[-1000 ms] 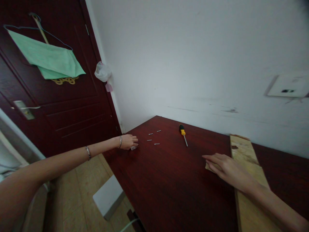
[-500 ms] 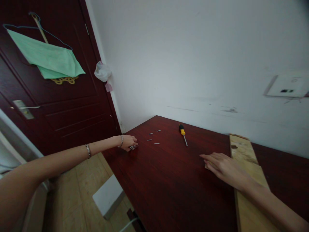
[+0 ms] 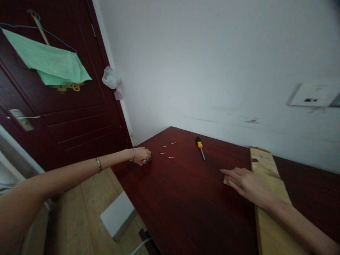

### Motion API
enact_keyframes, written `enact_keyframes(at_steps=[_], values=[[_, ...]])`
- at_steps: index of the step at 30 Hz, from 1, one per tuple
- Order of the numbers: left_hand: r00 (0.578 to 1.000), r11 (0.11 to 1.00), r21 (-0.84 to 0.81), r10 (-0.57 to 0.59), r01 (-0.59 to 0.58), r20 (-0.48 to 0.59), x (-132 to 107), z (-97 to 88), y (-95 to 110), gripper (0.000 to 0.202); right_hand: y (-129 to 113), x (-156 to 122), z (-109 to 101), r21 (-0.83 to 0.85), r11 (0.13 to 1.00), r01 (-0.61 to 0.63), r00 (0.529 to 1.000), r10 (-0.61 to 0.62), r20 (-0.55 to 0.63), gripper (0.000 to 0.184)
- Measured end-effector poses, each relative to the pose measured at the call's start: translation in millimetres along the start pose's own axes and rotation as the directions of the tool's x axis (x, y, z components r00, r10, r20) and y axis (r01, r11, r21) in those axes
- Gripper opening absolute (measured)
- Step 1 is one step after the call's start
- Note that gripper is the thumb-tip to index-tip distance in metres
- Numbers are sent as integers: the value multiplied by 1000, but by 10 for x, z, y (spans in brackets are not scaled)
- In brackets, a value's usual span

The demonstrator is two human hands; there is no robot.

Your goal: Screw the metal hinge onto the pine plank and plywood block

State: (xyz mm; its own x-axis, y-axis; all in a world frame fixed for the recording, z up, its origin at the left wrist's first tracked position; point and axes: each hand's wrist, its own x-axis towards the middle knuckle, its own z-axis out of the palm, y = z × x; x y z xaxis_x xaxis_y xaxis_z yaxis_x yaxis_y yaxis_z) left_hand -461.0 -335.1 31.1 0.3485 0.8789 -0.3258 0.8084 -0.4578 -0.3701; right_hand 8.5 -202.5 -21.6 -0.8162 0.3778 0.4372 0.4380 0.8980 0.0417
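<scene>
At the table's left end, my left hand (image 3: 142, 156) is closed around a small shiny metal piece (image 3: 146, 160); its exact kind is too small to make out. Several screws (image 3: 171, 157) lie loose on the dark red table just right of that hand. My right hand (image 3: 244, 182) lies low over the table, fingers together on a small piece of wood (image 3: 225, 181), most of which they hide. The right forearm crosses a long wooden board (image 3: 268, 177). Between the hands, farther back, lies a screwdriver (image 3: 200, 144) with a black and yellow handle.
The dark red table (image 3: 191, 202) meets a white wall (image 3: 199, 63) bearing a socket plate (image 3: 313, 95). A white box (image 3: 117, 214) stands on the floor by the table's left edge. Green cloth (image 3: 50, 63) hangs on the door (image 3: 77, 120) at the left.
The view has shifted slightly, moving the background a little left. My left hand has turned slightly with the metal piece; my right hand stays on the small piece of wood.
</scene>
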Motion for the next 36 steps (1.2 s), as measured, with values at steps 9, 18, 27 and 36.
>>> enact_keyframes(at_steps=[9, 18, 27, 36], values=[[999, 999, -31, -36, 35, -41, 52, -84, -68, 34, 3, -8, -159, -24, 1000, -15, 1000, 15, -5, 34], [985, 1000, 24, 22, -18, -172, 468, -645, -104, 34, 15, -75, -422, 92, 979, -183, 983, 181, 22, 36], [881, 978, 129, 203, -163, -427, 1290, -1613, 429, 35, 18, -30, -589, 581, 715, -388, 886, 462, 22, 38], [764, 953, 147, 301, -266, -571, 1909, -2173, 1305, 35, 133, -40, -716, 843, 240, -482, 764, 585, 270, 55]])
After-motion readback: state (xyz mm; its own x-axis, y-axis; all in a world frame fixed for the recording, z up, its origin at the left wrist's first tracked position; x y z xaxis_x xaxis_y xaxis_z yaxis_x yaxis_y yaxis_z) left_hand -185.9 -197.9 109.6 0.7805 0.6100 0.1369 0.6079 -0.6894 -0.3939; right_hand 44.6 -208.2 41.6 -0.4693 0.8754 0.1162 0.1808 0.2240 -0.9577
